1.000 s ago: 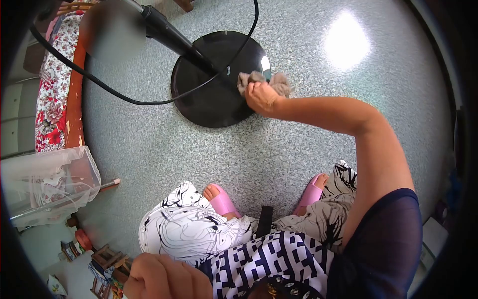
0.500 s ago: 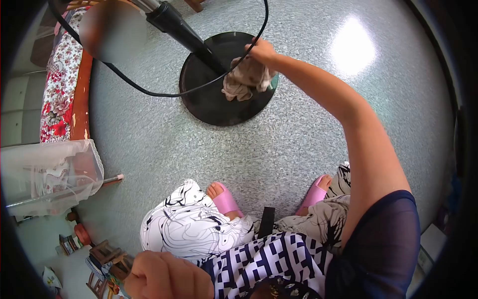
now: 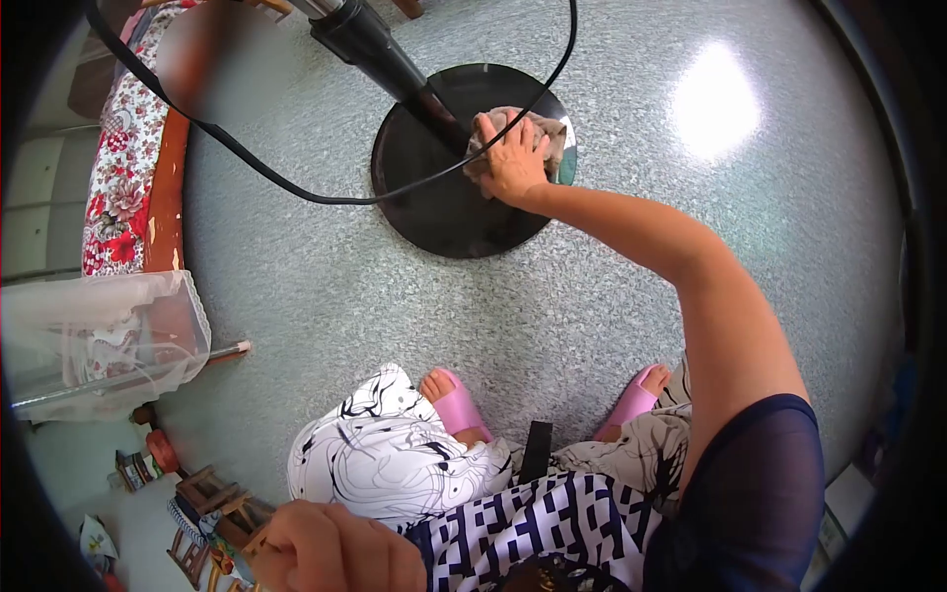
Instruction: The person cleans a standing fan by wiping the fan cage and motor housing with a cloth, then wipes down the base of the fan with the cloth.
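Note:
My right hand [image 3: 515, 166] lies flat with its fingers spread on a crumpled beige cloth [image 3: 554, 143]. Under the cloth is the right part of a round, glossy black base [image 3: 444, 222], which rests on the floor. A black pole [image 3: 380, 59] rises from this base toward the upper left. The black cable [image 3: 256, 163] loops in front of the base and passes across my right hand in the view. Low in the view, my left hand [image 3: 335, 553] is curled near my lap, and what it holds, if anything, is hidden.
A bed with a red and white floral cover [image 3: 120, 178] runs along the left. Sheer white fabric [image 3: 138, 340] hangs below it over a metal rod. Small wooden chairs [image 3: 212, 498] stand at the lower left. My feet are in pink slippers [image 3: 457, 407] on the speckled floor [image 3: 375, 306].
My right hand has come down from the base's far right edge onto the cloth, its fingers now spread. The cloth is bunched closer under the palm. The base and pole sit slightly further right in view.

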Tool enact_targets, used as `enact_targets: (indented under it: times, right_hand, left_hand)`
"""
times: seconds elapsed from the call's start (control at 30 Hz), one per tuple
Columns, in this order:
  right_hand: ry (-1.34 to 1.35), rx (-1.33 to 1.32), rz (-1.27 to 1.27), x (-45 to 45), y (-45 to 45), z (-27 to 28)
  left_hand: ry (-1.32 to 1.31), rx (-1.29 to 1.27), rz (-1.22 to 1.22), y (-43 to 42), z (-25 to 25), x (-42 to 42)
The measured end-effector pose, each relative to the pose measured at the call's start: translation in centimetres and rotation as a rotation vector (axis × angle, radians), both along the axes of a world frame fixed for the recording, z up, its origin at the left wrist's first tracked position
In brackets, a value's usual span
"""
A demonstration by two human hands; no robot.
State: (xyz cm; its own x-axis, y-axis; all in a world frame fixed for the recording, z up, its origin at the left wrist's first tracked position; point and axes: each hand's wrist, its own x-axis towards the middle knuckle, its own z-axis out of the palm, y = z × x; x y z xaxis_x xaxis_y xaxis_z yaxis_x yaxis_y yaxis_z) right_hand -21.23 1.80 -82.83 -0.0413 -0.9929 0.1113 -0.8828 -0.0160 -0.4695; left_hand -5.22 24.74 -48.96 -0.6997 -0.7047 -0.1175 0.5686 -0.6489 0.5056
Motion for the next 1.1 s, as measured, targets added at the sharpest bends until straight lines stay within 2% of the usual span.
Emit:
enact_targets:
  times: [0.1,0.17,0.2,0.27,0.4,0.43,0.57,0.67,0.73,0.8,0.87,0.97,1.1]
  right_hand:
    - [0.021,-0.060,0.059,-1.4,-2.2,-1.1]
    - [-0.005,-0.319,0.172,-2.3,-4.2,-2.4]
    - [-0.009,-0.312,0.171,-2.7,-5.1,-2.6]
    - [0.021,-0.398,0.375,-3.6,-6.9,-2.6]
    - [0.059,-0.405,0.471,-3.9,-10.1,-2.1]
    - [0.131,-0.292,0.407,-3.7,-10.3,-2.1]
    - [0.228,-0.125,0.354,-3.8,-11.3,0.4]
    - [0.097,-0.174,0.412,-5.4,-13.4,-1.6]
    - [0.173,-0.204,0.370,-6.9,-13.4,-2.2]
    - [0.073,-0.116,0.297,-8.6,-13.1,-2.8]
    - [0.087,-0.070,0.239,-9.4,-10.2,-1.1]
    - [0.091,-0.111,0.247,-11.4,-8.1,-2.6]
    - [0.117,-0.072,0.178,-11.3,-2.8,-1.5]
  left_hand:
    - [-0.006,-0.035,-0.014,-0.5,-0.4,0.6]
    - [-0.013,-0.037,-0.032,-1.0,-0.6,0.9]
    - [-0.018,-0.047,-0.050,-1.2,-0.7,0.9]
    - [-0.042,-0.038,-0.036,-1.1,-0.7,1.0]
    - [-0.089,-0.031,0.009,-1.0,-0.9,1.0]
    - [-0.094,-0.029,0.014,-1.1,-1.0,1.0]
    - [-0.099,-0.039,-0.007,-1.1,-1.0,0.8]
    - [-0.089,-0.042,-0.033,-1.1,-0.8,0.8]
    - [-0.076,-0.037,-0.057,-1.1,-0.7,0.9]
    - [-0.076,-0.043,-0.061,-0.9,-0.6,0.9]
    - [-0.062,-0.064,-0.063,-0.8,-0.7,0.8]
    - [-0.024,-0.082,-0.083,-0.6,-0.8,0.9]
    - [0.007,-0.064,-0.106,-0.5,-0.7,0.9]
